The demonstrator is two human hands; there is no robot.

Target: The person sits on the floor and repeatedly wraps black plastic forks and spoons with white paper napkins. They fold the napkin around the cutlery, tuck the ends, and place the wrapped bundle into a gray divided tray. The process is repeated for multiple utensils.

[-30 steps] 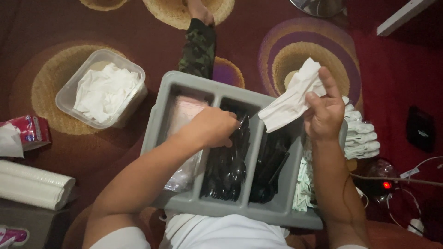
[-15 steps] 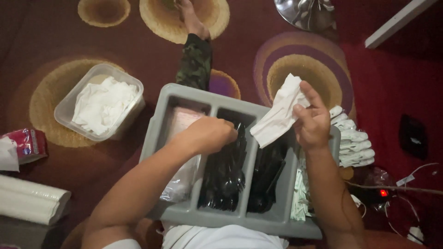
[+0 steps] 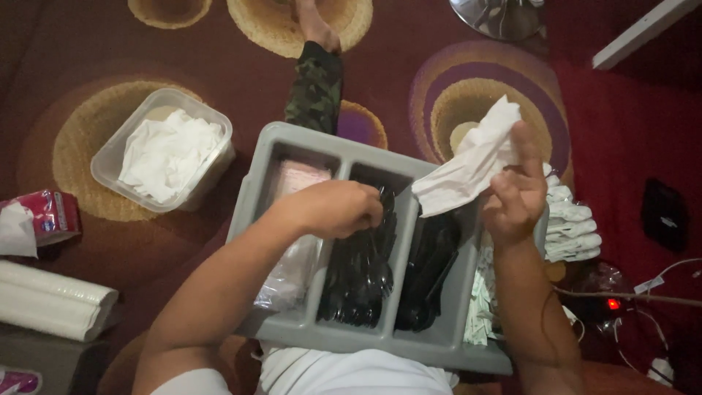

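A grey divided cutlery tray (image 3: 344, 340) rests on my lap. My left hand (image 3: 333, 208) reaches into its second compartment, fingers curled among black plastic cutlery (image 3: 358, 274); whether it grips a piece is hidden. My right hand (image 3: 515, 194) is raised over the tray's right side and holds a white paper napkin (image 3: 468, 168). A third compartment holds more black cutlery (image 3: 431, 263). The leftmost compartment holds a clear plastic bag (image 3: 292, 256). Small paper packets (image 3: 479, 303) fill the rightmost slot.
A clear plastic tub of white napkins (image 3: 164, 150) sits on the patterned carpet at left. A red tissue pack (image 3: 44, 216) and a white napkin stack (image 3: 51, 300) lie further left. Rolled white bundles (image 3: 574, 227) lie right of the tray, near cables and a red light (image 3: 614, 303). My camouflage-clad leg (image 3: 316, 80) stretches ahead.
My right hand has lifted the napkin slightly outward to the right. My left hand stays in the cutlery compartment. The view has shifted a little.
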